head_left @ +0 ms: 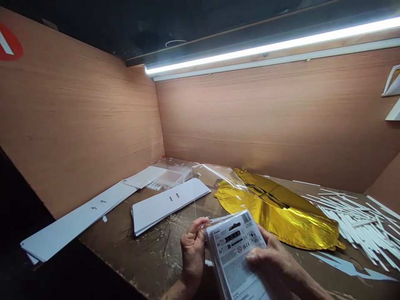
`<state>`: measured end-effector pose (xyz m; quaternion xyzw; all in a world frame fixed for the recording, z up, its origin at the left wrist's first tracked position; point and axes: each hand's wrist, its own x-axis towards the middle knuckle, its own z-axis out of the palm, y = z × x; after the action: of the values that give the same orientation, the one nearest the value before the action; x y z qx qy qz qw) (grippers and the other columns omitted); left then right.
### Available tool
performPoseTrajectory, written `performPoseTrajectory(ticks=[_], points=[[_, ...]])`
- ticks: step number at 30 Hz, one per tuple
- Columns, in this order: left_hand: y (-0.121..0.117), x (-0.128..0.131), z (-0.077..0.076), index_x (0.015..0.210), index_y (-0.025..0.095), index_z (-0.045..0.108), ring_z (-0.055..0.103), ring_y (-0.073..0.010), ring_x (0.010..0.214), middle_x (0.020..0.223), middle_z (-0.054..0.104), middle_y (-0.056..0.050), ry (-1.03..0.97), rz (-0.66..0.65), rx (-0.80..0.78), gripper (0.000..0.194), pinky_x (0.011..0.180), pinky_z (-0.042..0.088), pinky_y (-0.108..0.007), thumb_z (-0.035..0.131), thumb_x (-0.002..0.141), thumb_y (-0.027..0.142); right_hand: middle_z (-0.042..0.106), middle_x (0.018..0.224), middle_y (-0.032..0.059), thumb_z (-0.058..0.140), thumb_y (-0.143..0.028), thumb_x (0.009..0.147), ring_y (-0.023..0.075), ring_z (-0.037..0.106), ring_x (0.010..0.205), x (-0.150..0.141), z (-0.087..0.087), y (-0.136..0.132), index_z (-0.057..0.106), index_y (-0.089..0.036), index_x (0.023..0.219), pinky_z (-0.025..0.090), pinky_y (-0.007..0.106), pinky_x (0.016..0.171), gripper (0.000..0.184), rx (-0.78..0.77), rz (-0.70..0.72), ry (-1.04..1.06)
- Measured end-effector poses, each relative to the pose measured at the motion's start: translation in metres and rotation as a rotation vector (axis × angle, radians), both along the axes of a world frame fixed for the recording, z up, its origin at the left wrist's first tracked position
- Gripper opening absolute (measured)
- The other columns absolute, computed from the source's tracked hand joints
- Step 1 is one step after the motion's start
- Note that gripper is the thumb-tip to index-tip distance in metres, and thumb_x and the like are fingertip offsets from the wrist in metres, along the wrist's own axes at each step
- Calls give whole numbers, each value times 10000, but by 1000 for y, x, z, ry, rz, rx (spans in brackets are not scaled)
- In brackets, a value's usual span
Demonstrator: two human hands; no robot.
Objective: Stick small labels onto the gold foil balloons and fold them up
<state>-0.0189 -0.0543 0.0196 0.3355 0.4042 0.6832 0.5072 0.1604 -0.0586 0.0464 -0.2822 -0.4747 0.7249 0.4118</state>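
At the bottom centre, my right hand (276, 260) is wrapped round a printed package (239, 258), thumb across its face. The package has a hang slot and a barcode near its top, and looks like several layers in clear plastic. Its lower end runs out of view. My left hand (193, 250) is closed in a pinch at the package's upper left corner, on clear plastic film (208, 221). Just beyond the hands lie gold foil balloons (281, 216), flat and overlapping.
Stacked white card strips (170, 206) lie left of centre, with more long white cards (81, 216) along the left wall. Several white sticks (359, 225) are heaped on the right. Dark thin strands (165, 233) lie on the brown table (131, 258). Wooden panels (265, 121) enclose it.
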Motion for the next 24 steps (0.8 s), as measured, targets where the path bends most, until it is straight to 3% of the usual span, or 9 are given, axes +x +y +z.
performPoseTrajectory(ticks=[8, 12, 19, 21, 24], points=[[5, -2, 18, 832, 173, 656, 603, -156, 672, 762, 663, -15, 27, 127, 61, 234, 592, 486, -227, 630, 647, 314, 629, 869, 26, 609, -159, 597, 214, 578, 772, 0, 10, 8, 465, -197, 1083, 460, 329, 689, 508, 85, -109, -120], [2, 2, 18, 817, 193, 679, 615, -170, 691, 788, 675, -23, 41, 199, 82, 238, 618, 508, -252, 647, 622, 325, 634, 844, 13, 623, -187, 598, 210, 578, 759, -2, 13, 10, 487, -205, 1042, 466, 321, 674, 464, 104, -155, -170], [-3, 3, 10, 827, 214, 685, 584, -239, 902, 941, 649, -62, 180, 193, 239, 235, 809, 472, -347, 666, 609, 301, 630, 843, 11, 652, -220, 599, 219, 566, 795, -1, 12, 13, 510, -210, 990, 460, 323, 695, 416, 146, -297, -235], [-3, 3, 13, 838, 218, 680, 566, -249, 941, 950, 646, -64, 125, 160, 272, 263, 835, 455, -357, 692, 583, 280, 624, 831, -1, 670, -220, 583, 215, 554, 804, -2, 7, 15, 523, -220, 954, 455, 307, 697, 400, 212, -385, -277], [0, 5, 27, 797, 249, 670, 610, -220, 829, 844, 669, -36, -86, 87, 280, 189, 755, 492, -345, 673, 613, 295, 618, 829, -20, 685, -239, 575, 200, 539, 800, -3, -6, 18, 533, -239, 906, 442, 284, 705, 365, 298, -510, -329]])
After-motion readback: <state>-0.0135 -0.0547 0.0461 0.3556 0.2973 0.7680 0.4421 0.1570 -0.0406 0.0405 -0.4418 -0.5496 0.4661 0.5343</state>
